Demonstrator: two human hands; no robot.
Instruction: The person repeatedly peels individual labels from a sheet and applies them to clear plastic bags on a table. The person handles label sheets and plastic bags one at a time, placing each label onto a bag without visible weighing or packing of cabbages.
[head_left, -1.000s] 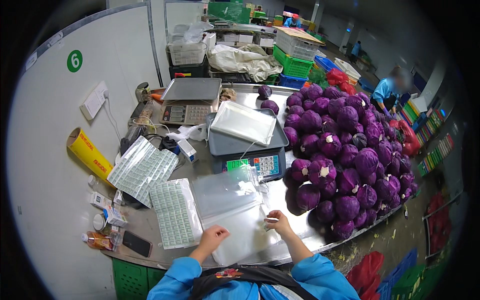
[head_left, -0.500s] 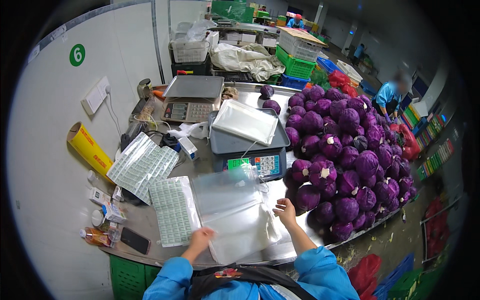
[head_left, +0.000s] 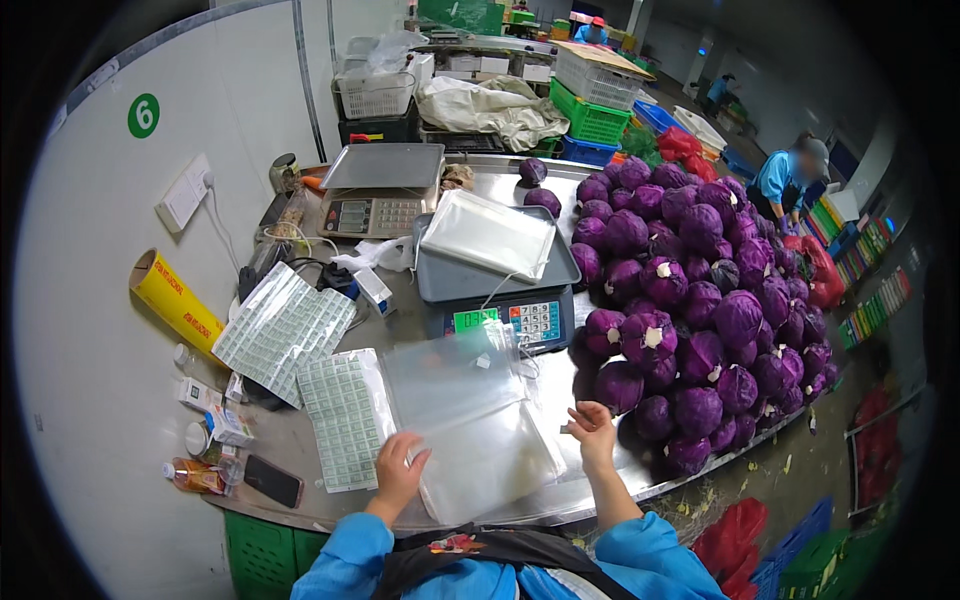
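Note:
Clear plastic bags [head_left: 485,465] lie in a stack on the metal table in front of me, the upper part folded or overlapped. My left hand [head_left: 398,472] is over their left edge, fingers curved and apart, with nothing in it. Just left of it lies a sheet of small printed labels [head_left: 345,425]. To the right of the bags, my right hand [head_left: 594,435] is raised with thumb and fingers pinched together; whatever small thing is at the fingertips is too small to name. A small white label [head_left: 483,361] shows on the upper bag.
Beyond the bags stands a digital scale [head_left: 540,322] carrying more clear bags [head_left: 488,238]. Purple cabbages [head_left: 700,300] are heaped on the right. At left are a second label sheet [head_left: 285,325], a phone [head_left: 273,481], a bottle [head_left: 195,475] and a yellow tube [head_left: 175,300]. A co-worker [head_left: 785,185] stands far right.
My left hand has opened its fingers and turned, staying near the bags' left edge. My right hand has shifted slightly right, away from the bags, fingers now pinched.

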